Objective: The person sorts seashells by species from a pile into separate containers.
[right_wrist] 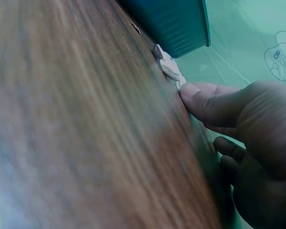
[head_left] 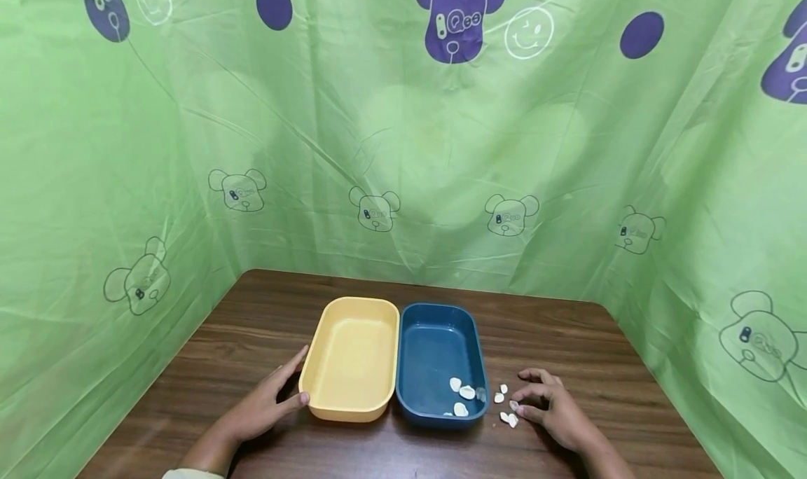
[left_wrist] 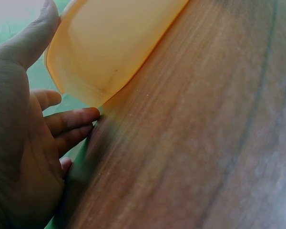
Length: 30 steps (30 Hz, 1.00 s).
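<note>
Left hand (head_left: 266,400), loosely spread, touches the yellow tray (head_left: 350,358) on its left side. Just right stands the blue tray (head_left: 432,349), white pieces (head_left: 467,393) in its near right part. Loose pieces (head_left: 513,421) lie further right; the right hand (head_left: 556,407), fingers bent, pinches one.

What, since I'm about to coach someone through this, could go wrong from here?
The small white piece pinched by the right hand could slip and drop onto the table. Other loose pieces lie close by, so the fingers might knock them away. The left hand touches the yellow tray, which stands right beside the blue tray; a careless push might shift both.
</note>
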Each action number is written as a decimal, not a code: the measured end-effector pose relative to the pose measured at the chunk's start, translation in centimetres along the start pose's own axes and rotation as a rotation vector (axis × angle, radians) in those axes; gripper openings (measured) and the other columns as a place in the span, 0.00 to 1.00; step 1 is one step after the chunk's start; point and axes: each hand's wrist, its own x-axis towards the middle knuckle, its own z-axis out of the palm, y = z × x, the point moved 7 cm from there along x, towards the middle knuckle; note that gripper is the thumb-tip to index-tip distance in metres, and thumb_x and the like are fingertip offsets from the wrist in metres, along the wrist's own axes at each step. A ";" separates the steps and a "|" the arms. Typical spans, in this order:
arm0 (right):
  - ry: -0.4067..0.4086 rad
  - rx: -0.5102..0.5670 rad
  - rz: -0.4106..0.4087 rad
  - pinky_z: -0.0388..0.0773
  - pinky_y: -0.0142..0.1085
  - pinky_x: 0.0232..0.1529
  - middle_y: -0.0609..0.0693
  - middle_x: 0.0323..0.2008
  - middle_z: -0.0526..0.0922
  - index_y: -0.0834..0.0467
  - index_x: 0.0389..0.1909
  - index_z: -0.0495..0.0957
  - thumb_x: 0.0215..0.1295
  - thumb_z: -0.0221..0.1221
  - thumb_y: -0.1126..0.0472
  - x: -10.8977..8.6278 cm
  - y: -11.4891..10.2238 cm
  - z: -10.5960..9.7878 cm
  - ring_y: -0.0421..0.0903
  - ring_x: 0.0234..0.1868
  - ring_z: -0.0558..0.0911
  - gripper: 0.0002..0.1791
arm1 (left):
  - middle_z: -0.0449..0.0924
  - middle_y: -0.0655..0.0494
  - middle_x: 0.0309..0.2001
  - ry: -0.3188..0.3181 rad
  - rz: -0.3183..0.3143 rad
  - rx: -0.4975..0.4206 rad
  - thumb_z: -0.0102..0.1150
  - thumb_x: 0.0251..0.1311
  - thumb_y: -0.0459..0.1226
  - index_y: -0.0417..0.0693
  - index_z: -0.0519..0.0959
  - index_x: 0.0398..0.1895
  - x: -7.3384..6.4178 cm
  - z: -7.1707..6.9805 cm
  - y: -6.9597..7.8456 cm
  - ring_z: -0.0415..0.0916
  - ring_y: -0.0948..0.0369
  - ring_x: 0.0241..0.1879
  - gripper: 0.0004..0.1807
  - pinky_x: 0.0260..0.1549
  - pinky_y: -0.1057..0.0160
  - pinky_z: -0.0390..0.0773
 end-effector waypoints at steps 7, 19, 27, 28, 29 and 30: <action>-0.019 -0.025 0.013 0.72 0.43 0.67 0.49 0.66 0.82 0.39 0.33 0.86 0.67 0.76 0.57 0.0 -0.2 -0.1 0.57 0.71 0.74 0.09 | 0.61 0.32 0.84 0.004 0.009 0.007 0.68 0.73 0.43 0.46 0.54 0.89 0.0 0.1 0.1 0.58 0.22 0.79 0.48 0.66 0.13 0.59; -0.023 0.012 0.042 0.70 0.37 0.66 0.50 0.66 0.83 0.44 0.31 0.85 0.66 0.76 0.61 0.0 0.0 0.1 0.57 0.71 0.74 0.10 | 0.61 0.32 0.84 0.001 0.007 -0.013 0.68 0.73 0.43 0.45 0.55 0.89 0.0 0.1 0.0 0.57 0.23 0.79 0.48 0.67 0.13 0.57; -0.020 0.021 0.042 0.67 0.33 0.67 0.49 0.66 0.83 0.43 0.31 0.83 0.67 0.75 0.62 0.2 0.2 0.2 0.56 0.72 0.73 0.12 | 0.64 0.35 0.83 0.013 0.022 0.002 0.68 0.72 0.42 0.50 0.54 0.90 0.1 0.1 0.1 0.59 0.27 0.80 0.49 0.69 0.16 0.55; -0.019 0.022 0.039 0.67 0.32 0.66 0.49 0.66 0.83 0.43 0.31 0.83 0.67 0.75 0.62 0.2 0.2 0.2 0.55 0.72 0.73 0.12 | 0.65 0.35 0.83 0.015 0.024 0.006 0.69 0.72 0.42 0.50 0.54 0.90 0.1 0.1 0.1 0.60 0.27 0.80 0.49 0.70 0.16 0.55; -0.018 0.024 0.037 0.67 0.31 0.66 0.49 0.66 0.83 0.42 0.31 0.83 0.67 0.75 0.61 0.2 0.2 0.2 0.56 0.72 0.73 0.12 | 0.66 0.35 0.82 0.016 0.024 0.011 0.69 0.72 0.42 0.50 0.54 0.90 0.1 0.1 0.1 0.60 0.28 0.79 0.49 0.70 0.17 0.56; -0.017 0.030 0.033 0.67 0.30 0.66 0.49 0.66 0.83 0.42 0.31 0.83 0.67 0.75 0.61 0.2 0.2 0.2 0.56 0.72 0.73 0.12 | 0.66 0.36 0.82 0.016 0.023 0.013 0.69 0.72 0.42 0.51 0.54 0.90 0.1 0.1 0.1 0.60 0.28 0.79 0.49 0.70 0.18 0.56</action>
